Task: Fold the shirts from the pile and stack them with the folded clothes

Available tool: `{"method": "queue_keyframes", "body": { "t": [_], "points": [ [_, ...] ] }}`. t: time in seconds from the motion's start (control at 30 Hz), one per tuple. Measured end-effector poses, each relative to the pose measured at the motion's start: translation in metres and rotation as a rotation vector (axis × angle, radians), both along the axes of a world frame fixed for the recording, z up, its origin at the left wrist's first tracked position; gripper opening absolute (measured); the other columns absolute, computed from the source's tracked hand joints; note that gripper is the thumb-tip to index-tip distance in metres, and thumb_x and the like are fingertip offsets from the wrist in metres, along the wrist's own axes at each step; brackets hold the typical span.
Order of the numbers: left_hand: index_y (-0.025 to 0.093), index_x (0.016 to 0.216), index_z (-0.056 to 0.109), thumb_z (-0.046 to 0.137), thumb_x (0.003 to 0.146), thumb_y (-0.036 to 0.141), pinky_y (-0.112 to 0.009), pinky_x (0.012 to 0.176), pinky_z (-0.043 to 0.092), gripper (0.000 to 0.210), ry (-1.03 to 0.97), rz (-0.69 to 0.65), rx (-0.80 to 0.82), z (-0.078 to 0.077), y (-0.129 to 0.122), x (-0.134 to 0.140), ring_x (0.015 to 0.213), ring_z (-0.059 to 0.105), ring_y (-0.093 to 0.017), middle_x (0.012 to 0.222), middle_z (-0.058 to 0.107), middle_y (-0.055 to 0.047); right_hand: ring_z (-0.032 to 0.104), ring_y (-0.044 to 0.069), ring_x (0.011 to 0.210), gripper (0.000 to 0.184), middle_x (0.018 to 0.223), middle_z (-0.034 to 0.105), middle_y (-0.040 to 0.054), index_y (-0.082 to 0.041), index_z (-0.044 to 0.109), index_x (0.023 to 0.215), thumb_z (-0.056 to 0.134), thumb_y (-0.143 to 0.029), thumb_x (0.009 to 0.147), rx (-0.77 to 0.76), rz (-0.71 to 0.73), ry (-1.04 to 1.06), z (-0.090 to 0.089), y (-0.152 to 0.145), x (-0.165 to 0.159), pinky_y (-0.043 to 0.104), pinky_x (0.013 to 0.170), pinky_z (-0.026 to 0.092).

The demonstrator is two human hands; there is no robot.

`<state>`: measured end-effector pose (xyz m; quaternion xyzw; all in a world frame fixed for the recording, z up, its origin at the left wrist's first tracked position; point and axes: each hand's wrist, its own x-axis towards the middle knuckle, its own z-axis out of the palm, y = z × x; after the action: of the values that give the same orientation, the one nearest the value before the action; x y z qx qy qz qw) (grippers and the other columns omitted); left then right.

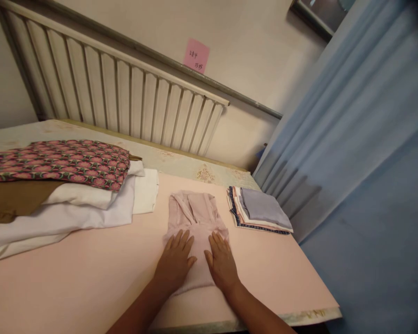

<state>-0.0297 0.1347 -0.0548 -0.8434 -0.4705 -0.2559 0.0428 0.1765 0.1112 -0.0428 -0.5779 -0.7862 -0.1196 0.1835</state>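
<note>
Pink garment [199, 241] lies on peach surface [101, 273] under flat, unclenched L hand [176, 260] & R hand [223, 262], 1 folded stack [266, 208] @ 2 o'clock, 1 radiator [123, 86] @ 11.

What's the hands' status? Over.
Left hand, right hand: palms down. Pale pink fabric garment: beneath both. Grey-topped folded cloth stack: apart, to the right.

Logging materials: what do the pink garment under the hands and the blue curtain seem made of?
Pink garment: thin, matte cloth, perhaps cotton or a blend, judging by its fine wrinkles. Blue curtain: dull fabric, possibly synthetic, hanging in soft folds.
</note>
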Motion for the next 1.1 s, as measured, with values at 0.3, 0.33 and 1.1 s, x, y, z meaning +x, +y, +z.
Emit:
{"method": "queue_keyframes", "body": {
  "t": [0.3,0.33,1.1],
  "points": [
    [0.022,0.136,0.048,0.047,0.088,0.041,-0.049,0.109,0.031,0.051,-0.034,-0.008,-0.005,-0.001,0.000,0.000,0.136,0.036,-0.030,0.145,0.046,-0.008,0.034,0.026,0.137,0.044,0.143,0.045,0.0111,-0.015,0.047,0.136,0.043,-0.032,0.096,-0.018,-0.035,0.046,0.003,-0.002,-0.004,0.048,0.112,0.028],
    [0.022,0.136,0.048,0.047,0.088,0.041,-0.049,0.109,0.031,0.051,-0.028,-0.007,-0.006,0.000,0.000,0.000,0.135,0.036,-0.030,0.145,0.046,-0.008,0.033,0.026,0.137,0.044,0.143,0.045,0.0109,-0.015,0.047,0.136,0.043,-0.032,0.096,-0.022,-0.038,0.046,0.004,-0.002,-0.004,0.048,0.112,0.029],
    [0.023,0.136,0.048,0.040,0.092,0.031,-0.048,0.110,0.031,0.045,0.123,0.131,-0.065,0.013,-0.031,0.051,0.136,0.037,-0.025,0.144,0.048,-0.006,0.031,0.026,0.138,0.044,0.145,0.043,0.0131,-0.014,0.049,0.134,0.041,-0.033,0.095,-0.067,-0.047,0.098,0.000,0.000,-0.005,0.048,0.111,0.024]
  ]
}}
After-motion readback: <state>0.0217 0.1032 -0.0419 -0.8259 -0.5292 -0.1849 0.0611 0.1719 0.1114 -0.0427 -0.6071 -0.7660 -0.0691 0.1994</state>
